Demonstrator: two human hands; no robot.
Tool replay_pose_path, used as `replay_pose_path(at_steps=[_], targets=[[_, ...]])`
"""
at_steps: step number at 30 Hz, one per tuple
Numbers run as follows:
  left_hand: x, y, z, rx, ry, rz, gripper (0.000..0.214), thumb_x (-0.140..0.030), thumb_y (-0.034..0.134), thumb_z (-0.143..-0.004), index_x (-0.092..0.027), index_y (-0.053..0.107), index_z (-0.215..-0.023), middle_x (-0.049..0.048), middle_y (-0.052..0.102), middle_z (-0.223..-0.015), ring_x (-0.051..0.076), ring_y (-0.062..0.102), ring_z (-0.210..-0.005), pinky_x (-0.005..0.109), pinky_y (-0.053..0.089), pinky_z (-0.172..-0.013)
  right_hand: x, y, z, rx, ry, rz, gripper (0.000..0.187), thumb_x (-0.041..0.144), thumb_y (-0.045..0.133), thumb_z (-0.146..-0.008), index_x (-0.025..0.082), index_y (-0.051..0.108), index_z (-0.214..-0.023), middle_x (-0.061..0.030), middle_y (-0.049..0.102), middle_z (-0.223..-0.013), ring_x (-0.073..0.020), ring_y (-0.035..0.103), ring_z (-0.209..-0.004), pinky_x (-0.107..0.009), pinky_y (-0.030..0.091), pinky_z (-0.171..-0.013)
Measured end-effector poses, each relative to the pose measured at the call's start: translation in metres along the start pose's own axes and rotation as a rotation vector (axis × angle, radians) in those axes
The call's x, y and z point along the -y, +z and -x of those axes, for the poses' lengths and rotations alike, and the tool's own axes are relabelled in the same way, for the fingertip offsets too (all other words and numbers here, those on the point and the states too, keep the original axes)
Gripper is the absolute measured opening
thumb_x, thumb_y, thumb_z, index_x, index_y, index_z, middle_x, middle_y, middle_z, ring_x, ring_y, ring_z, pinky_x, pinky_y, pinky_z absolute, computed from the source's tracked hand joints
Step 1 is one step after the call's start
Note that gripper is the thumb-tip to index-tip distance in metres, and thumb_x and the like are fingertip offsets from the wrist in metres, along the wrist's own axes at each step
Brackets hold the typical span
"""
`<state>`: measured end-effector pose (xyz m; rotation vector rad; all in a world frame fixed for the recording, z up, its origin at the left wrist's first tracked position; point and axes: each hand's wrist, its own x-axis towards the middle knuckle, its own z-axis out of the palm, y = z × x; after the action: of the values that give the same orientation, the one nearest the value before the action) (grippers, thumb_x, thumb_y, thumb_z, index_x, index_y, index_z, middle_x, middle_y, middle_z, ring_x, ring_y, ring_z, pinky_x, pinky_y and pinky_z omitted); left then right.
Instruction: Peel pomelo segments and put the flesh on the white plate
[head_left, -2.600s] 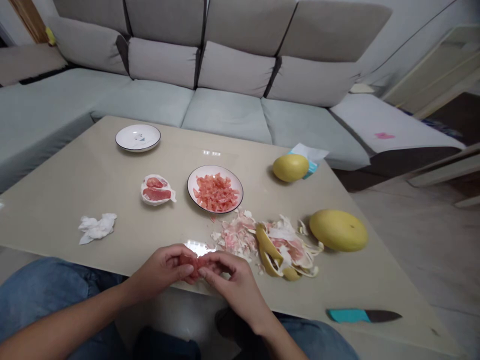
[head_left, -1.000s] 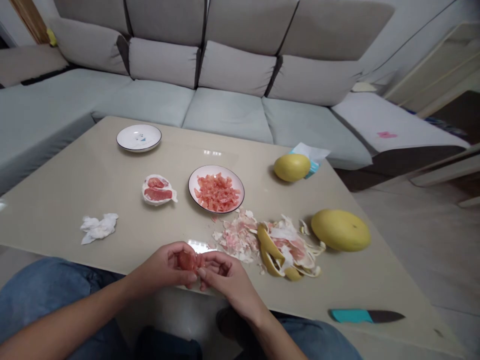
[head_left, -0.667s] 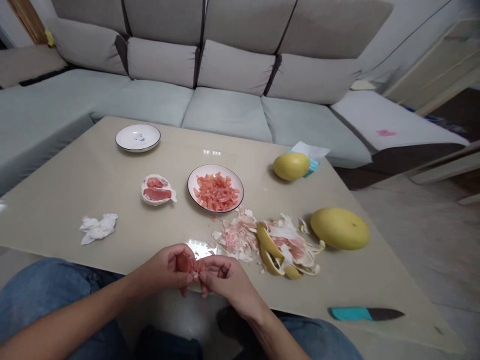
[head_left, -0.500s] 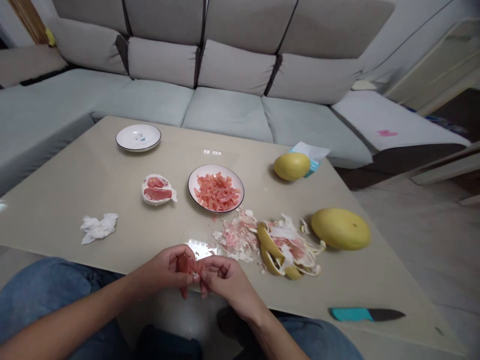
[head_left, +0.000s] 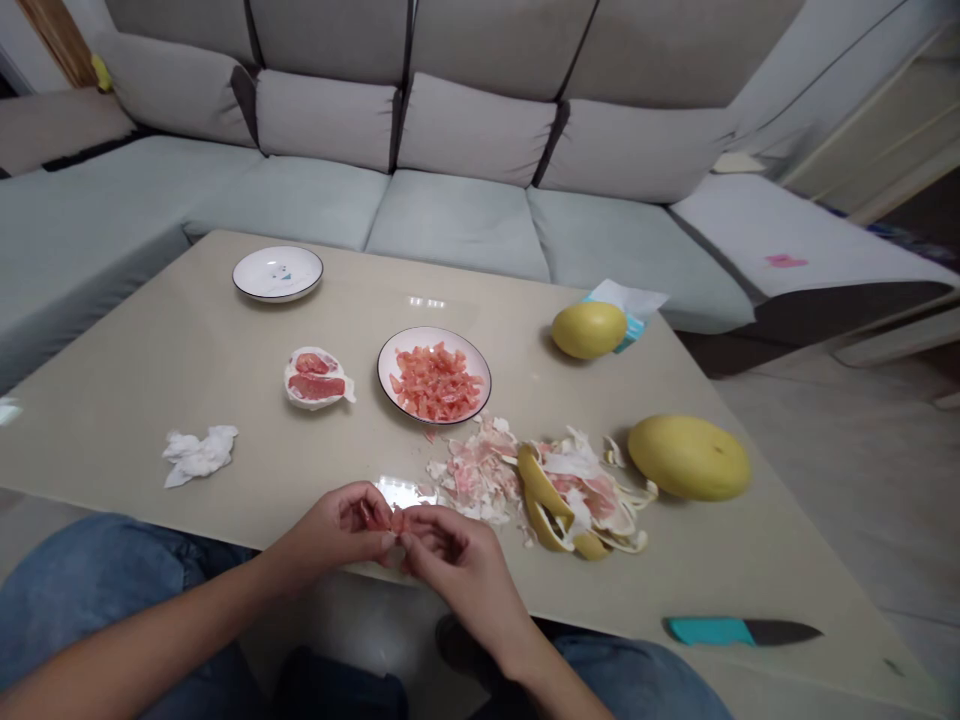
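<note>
My left hand [head_left: 337, 530] and my right hand [head_left: 454, 560] meet at the near edge of the beige table [head_left: 150, 350]. Both pinch a small pink pomelo segment [head_left: 377, 516] between their fingertips, and most of it is hidden by the fingers. Beyond them stands a plate of pink pomelo pieces [head_left: 434, 376]. Left of that plate lies a partly peeled pomelo chunk [head_left: 316, 378]. Right of my hands sits a heap of pith and yellow peel [head_left: 547, 482].
Two whole yellow pomelos [head_left: 688, 458] [head_left: 589, 329] lie at the table's right. A teal-handled knife [head_left: 739, 631] rests near the front right edge. A crumpled tissue [head_left: 197, 453] lies at left, a white dish [head_left: 277, 273] at the back. A grey sofa [head_left: 450, 130] stands behind.
My hands have stayed at the table edge, and the fingers have shifted on the segment. The left thumb now covers more of it. The view has drifted slightly.
</note>
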<state>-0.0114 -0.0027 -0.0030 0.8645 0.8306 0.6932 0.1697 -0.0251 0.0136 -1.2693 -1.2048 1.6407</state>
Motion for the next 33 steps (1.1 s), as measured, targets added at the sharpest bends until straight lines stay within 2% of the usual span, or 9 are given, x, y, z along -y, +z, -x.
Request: replay_pose_path(at_steps=[6,13,19,22,24,25,28,30,33], targets=[[-0.005,0.004,0.002,-0.015,-0.046,0.003,0.029,-0.026,0.08,-0.068,-0.016,0.058,-0.085,-0.0005,0.064,-0.078,0.013,0.061,-0.069,0.027,0.05,-0.067,0.003,0.0,0.0,-0.024,-0.003,0.062,0.021,0.035,0.07,-0.075,0.017,0.069,-0.086,-0.0001,0.063,-0.064,-0.0116,0.055,-0.055,-0.023,0.045,-0.052],[-0.002,0.002,0.001,0.028,-0.079,0.099,0.035,-0.026,0.081,-0.067,-0.017,0.06,-0.093,0.0021,0.068,-0.083,0.015,0.063,-0.077,0.029,0.051,-0.072,-0.005,0.001,0.001,-0.109,-0.189,0.291,0.018,0.025,0.066,-0.076,0.02,0.07,-0.093,-0.003,0.068,-0.073,-0.0143,0.059,-0.061,-0.025,0.049,-0.056],[-0.003,0.001,0.002,-0.002,-0.093,0.073,0.03,-0.03,0.08,-0.068,-0.016,0.063,-0.089,0.0024,0.068,-0.081,0.016,0.063,-0.074,0.031,0.05,-0.073,-0.003,0.001,0.004,-0.049,-0.255,0.34,0.017,0.027,0.066,-0.079,0.022,0.068,-0.096,-0.0027,0.07,-0.076,-0.0152,0.062,-0.062,-0.026,0.052,-0.06],[-0.007,0.002,0.004,-0.021,-0.126,0.08,0.028,-0.032,0.079,-0.069,-0.016,0.064,-0.087,0.0018,0.067,-0.078,0.015,0.063,-0.071,0.031,0.05,-0.073,0.002,-0.01,0.005,0.012,-0.244,0.391,0.025,0.027,0.062,-0.084,0.023,0.066,-0.108,-0.0038,0.072,-0.086,-0.0158,0.064,-0.066,-0.026,0.052,-0.061],[-0.01,0.002,0.005,-0.035,-0.152,0.111,0.027,-0.031,0.079,-0.069,-0.016,0.064,-0.085,0.0013,0.066,-0.075,0.013,0.061,-0.069,0.029,0.05,-0.071,0.004,-0.022,0.002,-0.015,-0.27,0.5,0.028,0.029,0.053,-0.09,0.023,0.065,-0.114,-0.0058,0.073,-0.092,-0.0168,0.065,-0.069,-0.027,0.051,-0.063],[-0.012,0.003,0.006,-0.042,-0.164,0.125,0.026,-0.031,0.079,-0.07,-0.015,0.064,-0.085,0.0014,0.065,-0.074,0.013,0.061,-0.069,0.028,0.05,-0.07,0.003,-0.028,0.0,-0.055,-0.293,0.586,0.027,0.03,0.05,-0.092,0.022,0.067,-0.111,-0.0068,0.073,-0.091,-0.0175,0.065,-0.069,-0.028,0.05,-0.064],[-0.015,0.003,0.007,-0.064,-0.181,0.142,0.025,-0.029,0.079,-0.071,-0.015,0.063,-0.084,0.0021,0.065,-0.077,0.012,0.06,-0.069,0.027,0.051,-0.069,-0.003,-0.044,-0.009,-0.244,-0.31,0.942,0.033,0.04,0.051,-0.092,0.019,0.073,-0.08,-0.0091,0.071,-0.069,-0.0203,0.063,-0.061,-0.029,0.043,-0.059],[-0.016,0.003,0.007,-0.074,-0.184,0.149,0.024,-0.029,0.078,-0.072,-0.015,0.063,-0.084,0.0023,0.065,-0.078,0.011,0.06,-0.069,0.027,0.051,-0.069,-0.007,-0.049,-0.013,-0.32,-0.303,1.105,0.035,0.043,0.053,-0.089,0.018,0.07,-0.07,-0.0091,0.068,-0.064,-0.0213,0.062,-0.06,-0.029,0.04,-0.057],[-0.015,0.001,0.007,-0.083,-0.177,0.17,0.024,-0.03,0.077,-0.073,-0.015,0.063,-0.084,0.0023,0.065,-0.08,0.011,0.061,-0.069,0.026,0.051,-0.069,-0.009,-0.046,-0.014,-0.247,-0.367,1.091,0.023,0.032,0.05,-0.091,0.019,0.069,-0.089,-0.0097,0.07,-0.085,-0.022,0.064,-0.074,-0.029,0.043,-0.063]])
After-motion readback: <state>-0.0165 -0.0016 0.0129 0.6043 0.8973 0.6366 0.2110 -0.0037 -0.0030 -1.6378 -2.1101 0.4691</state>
